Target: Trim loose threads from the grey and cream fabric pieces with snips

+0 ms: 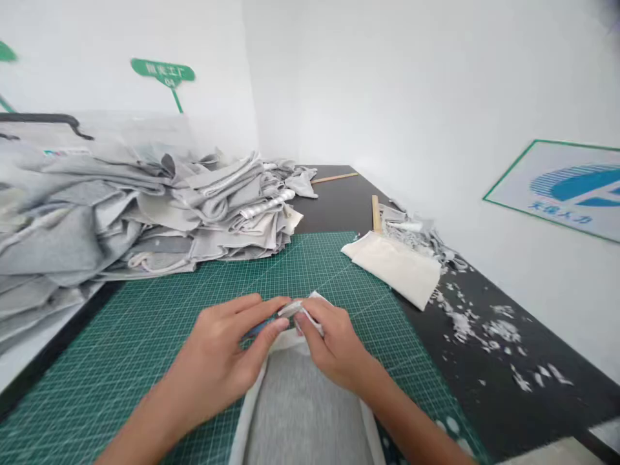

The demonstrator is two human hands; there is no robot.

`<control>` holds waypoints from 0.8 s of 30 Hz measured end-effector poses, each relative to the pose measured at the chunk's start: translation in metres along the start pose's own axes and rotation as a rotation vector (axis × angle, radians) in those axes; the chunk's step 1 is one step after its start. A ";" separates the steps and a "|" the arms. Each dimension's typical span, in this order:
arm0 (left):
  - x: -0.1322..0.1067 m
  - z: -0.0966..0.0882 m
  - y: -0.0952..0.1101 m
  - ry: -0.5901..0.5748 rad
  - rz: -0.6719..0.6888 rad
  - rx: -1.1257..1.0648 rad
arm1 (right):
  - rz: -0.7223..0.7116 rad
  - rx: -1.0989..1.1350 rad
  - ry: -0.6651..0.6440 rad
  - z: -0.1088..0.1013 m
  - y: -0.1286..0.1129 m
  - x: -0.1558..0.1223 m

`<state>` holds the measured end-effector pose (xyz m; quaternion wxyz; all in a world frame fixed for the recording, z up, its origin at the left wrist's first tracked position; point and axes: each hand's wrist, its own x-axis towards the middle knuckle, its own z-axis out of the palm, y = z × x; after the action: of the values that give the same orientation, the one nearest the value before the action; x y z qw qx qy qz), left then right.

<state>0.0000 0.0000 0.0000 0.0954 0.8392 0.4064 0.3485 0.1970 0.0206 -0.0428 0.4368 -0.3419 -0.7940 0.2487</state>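
Note:
A grey fabric piece with pale edging lies in front of me, its near end running out of view at the bottom. At its far end my left hand pinches a folded bit of the edge between thumb and fingers. Close beside it, my right hand is closed on the same whitish edge, with the fingertips of both hands nearly touching. Something blue shows under the left fingers; its kind is mostly hidden. Beneath the fabric is a green cutting mat with a grid.
A large heap of grey fabric pieces covers the left side. To the right lie a folded cream cloth, a wooden strip and scattered white scraps on the black table. Another wooden strip lies farther back.

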 end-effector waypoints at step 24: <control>-0.010 0.016 -0.002 0.053 -0.034 -0.006 | -0.119 -0.224 0.079 0.015 0.007 -0.009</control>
<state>0.0046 -0.0045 -0.0178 0.0930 0.8224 0.4220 0.3701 0.1902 0.0168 -0.0596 0.4410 -0.3504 -0.8178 0.1184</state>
